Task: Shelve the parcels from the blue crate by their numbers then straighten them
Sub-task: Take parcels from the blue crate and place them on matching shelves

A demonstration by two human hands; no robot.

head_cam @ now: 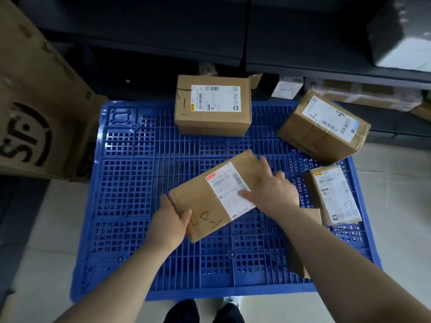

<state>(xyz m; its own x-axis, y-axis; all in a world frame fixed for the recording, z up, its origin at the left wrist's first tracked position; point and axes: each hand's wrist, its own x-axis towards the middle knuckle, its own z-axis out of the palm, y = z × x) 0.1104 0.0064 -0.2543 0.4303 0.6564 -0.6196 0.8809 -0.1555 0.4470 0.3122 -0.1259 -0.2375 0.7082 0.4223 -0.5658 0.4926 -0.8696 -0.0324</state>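
Note:
A flat brown parcel (205, 201) with a white label and a handwritten number lies tilted over the middle of the blue crate (130, 183). My left hand (171, 226) grips its near left corner, thumb on top. My right hand (271, 190) lies on its right end with the fingers spread across the label and the far edge. Three more parcels are in the crate: a box (212, 106) at the far edge, a box (324, 127) marked by hand at the far right, and a flat one (335, 194) at the right. Another brown parcel (300, 259) shows under my right forearm.
A big cardboard carton (35, 101) with a black logo stands at the left of the crate. Dark shelves (303, 66) run across the back, with small boxes on the lowest level and a wrapped grey parcel (401, 31) at the upper right. My shoes (205, 311) touch the crate's near edge.

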